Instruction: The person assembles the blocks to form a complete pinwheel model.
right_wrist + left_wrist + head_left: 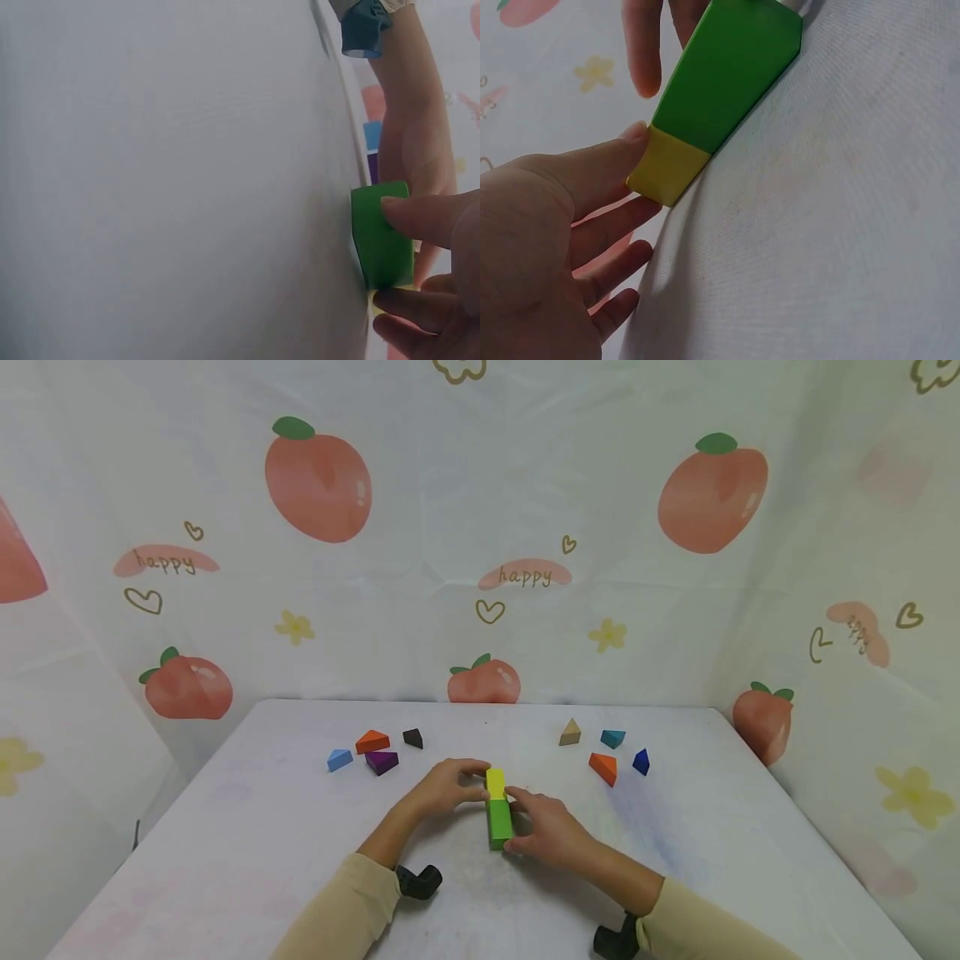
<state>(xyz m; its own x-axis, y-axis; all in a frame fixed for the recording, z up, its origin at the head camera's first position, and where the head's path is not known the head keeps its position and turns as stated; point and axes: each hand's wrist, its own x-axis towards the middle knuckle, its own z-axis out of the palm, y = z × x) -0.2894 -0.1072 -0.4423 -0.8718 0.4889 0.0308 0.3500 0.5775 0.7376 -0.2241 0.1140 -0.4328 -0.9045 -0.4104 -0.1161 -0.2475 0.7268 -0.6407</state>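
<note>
A yellow block (495,782) and a longer green block (499,827) lie end to end on the white table, the yellow one farther from me. Coming from the left, my left hand (447,787) pinches the yellow block between thumb and index finger, its other fingers spread behind. In the left wrist view the thumb tip sits right where yellow meets green. My right hand (553,832) grips the green block from the right. The right wrist view has its thumb on the near end of the green block (384,236) and its index finger at the far end.
Left of the hands lie red-orange (372,742), purple (382,763), light blue (340,760) and black (413,738) blocks. On the right are natural wood (570,733), teal (612,739), orange (603,769) and dark blue (641,762) blocks. A peach-printed curtain (420,527) stands behind the table (262,860).
</note>
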